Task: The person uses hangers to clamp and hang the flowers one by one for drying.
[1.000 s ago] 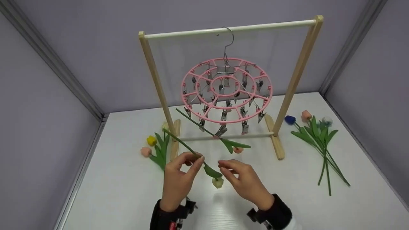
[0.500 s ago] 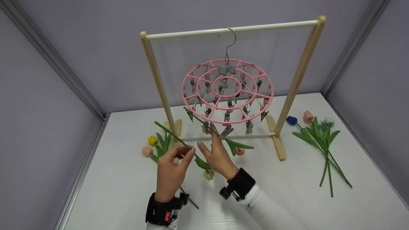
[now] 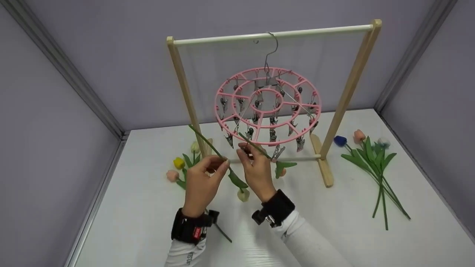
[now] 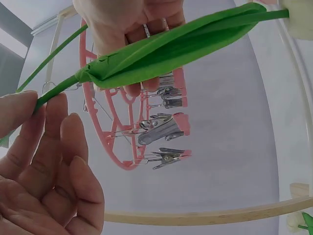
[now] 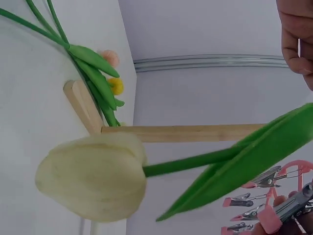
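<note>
My left hand [image 3: 204,181] pinches the stem of a white artificial tulip [image 3: 243,195], its bloom hanging down and its stem pointing up left. The same tulip's bloom [image 5: 93,178] fills much of the right wrist view. Beside it, my right hand [image 3: 258,172] reaches to the front of a round pink clip hanger [image 3: 215,105] and pinches a metal clip [image 5: 288,208] with pink tips between curled fingers. The fingers partly hide that clip. Just right of this hand, another clip [image 3: 277,152] holds a pink tulip [image 3: 284,165] by its stem, bloom down.
The hanger hooks over the white bar [image 3: 222,38] of a wooden-legged stand [image 3: 349,92]. At left lie yellow [image 3: 179,163], pink [image 3: 172,175] and white tulips [image 3: 195,147], partly behind my left hand. A bunch of blue, pink and pale tulips [image 3: 374,159] lies at right.
My right hand has moved up to the hanger, first with fingers extended, then curling onto a clip. My left hand has carried the white tulip up toward the hanger, which has swung and turned slightly.
</note>
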A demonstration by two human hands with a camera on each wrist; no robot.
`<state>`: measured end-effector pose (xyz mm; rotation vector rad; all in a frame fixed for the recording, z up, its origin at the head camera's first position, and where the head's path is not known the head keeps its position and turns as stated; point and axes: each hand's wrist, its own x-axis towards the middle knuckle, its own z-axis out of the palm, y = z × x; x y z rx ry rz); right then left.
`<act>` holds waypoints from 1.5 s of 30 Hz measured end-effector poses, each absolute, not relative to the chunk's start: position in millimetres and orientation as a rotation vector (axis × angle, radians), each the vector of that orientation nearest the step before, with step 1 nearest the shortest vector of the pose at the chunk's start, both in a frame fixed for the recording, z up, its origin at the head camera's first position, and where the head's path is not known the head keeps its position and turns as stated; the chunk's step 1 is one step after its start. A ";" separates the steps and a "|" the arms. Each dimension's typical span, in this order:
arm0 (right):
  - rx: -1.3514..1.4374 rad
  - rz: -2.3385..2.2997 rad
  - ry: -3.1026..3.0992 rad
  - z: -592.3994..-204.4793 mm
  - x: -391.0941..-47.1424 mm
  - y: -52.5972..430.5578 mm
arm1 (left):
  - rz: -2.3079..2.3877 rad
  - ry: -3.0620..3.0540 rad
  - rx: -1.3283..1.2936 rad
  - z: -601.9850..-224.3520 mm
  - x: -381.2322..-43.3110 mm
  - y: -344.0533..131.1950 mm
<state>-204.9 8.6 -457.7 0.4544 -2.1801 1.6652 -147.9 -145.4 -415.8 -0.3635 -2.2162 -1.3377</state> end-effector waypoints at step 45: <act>0.164 2.395 -1.702 -438.8 -202.4 37.8 | -1.356 -2.252 -0.330 -396.3 -173.4 -115.0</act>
